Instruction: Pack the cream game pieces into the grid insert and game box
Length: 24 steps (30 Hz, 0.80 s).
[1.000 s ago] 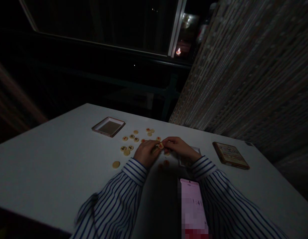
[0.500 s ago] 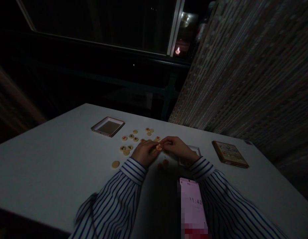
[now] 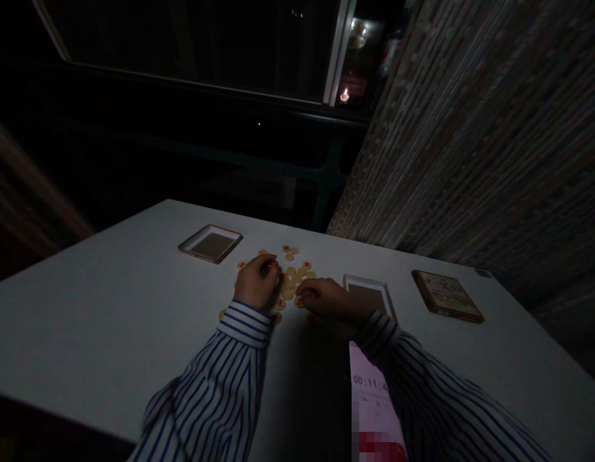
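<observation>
Round wooden Chinese chess pieces (image 3: 291, 274) lie in a loose cluster on the white table, some with red marks and some with plain faces up. My left hand (image 3: 256, 282) is closed over the left side of the cluster, fingers curled towards the thumb. Whatever it may hold is hidden, and it covers several pieces beneath. On the cluster's right side, my right hand (image 3: 332, 299) has its fingertips closed on a red-marked Chinese chess piece (image 3: 300, 301), low at the table. Beside its wrist is an open shallow box part (image 3: 388, 295).
An open box tray (image 3: 181, 248) lies at the left back of the white table (image 3: 95, 308). A printed flat box (image 3: 448, 295) rests on the right. A lit phone (image 3: 374, 398) stands near me, partly behind my right sleeve. String curtains (image 3: 470, 160) hang at the right.
My hands have moved apart, the left one leftward and the right one slightly down. The red-marked piece has gone from between both hands to my right fingertips, lower down.
</observation>
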Tool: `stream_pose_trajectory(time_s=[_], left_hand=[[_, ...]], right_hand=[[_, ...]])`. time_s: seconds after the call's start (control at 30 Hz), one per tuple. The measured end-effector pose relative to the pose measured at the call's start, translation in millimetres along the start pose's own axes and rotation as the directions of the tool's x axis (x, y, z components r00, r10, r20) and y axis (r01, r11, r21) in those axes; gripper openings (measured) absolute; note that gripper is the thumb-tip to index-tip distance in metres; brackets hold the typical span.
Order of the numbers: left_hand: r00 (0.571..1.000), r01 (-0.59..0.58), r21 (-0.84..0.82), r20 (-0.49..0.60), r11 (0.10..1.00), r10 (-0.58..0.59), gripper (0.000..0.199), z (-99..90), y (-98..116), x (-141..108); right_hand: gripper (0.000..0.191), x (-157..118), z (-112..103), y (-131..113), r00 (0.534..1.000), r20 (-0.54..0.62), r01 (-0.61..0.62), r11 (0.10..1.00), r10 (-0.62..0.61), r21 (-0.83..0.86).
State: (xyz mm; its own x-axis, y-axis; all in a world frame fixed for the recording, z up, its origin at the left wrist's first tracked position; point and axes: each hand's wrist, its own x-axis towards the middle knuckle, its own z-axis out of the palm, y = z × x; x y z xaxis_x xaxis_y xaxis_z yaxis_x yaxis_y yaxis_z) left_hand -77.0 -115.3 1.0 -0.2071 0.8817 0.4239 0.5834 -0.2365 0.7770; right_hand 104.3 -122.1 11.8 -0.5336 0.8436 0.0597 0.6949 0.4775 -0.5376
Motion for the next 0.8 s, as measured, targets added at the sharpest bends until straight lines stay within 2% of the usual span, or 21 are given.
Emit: stream_pose_trajectory(time_s=[0.3,0.53,0.8], left_hand=[[0.999,0.030,0.040,-0.015,0.999,-0.029,0.025,-1.6,0,1],[1.000,0.025,0.088,0.003,0.996,-0.025,0.025,0.2,-2,0],[0.999,0.025,0.144,0.022,0.989,-0.029,0.024,0.9,-2,-1]], right_hand=[[0.021,-3,-3,-9,0.996,0.070,-0.042,0.976,0.058,-0.215],[0.021,-4,-2,-13,0.994,0.101,-0.004,0.925,0.046,-0.379],[0.022,-5,-4,-11,0.997,0.075,0.015,0.919,0.016,-0.393]])
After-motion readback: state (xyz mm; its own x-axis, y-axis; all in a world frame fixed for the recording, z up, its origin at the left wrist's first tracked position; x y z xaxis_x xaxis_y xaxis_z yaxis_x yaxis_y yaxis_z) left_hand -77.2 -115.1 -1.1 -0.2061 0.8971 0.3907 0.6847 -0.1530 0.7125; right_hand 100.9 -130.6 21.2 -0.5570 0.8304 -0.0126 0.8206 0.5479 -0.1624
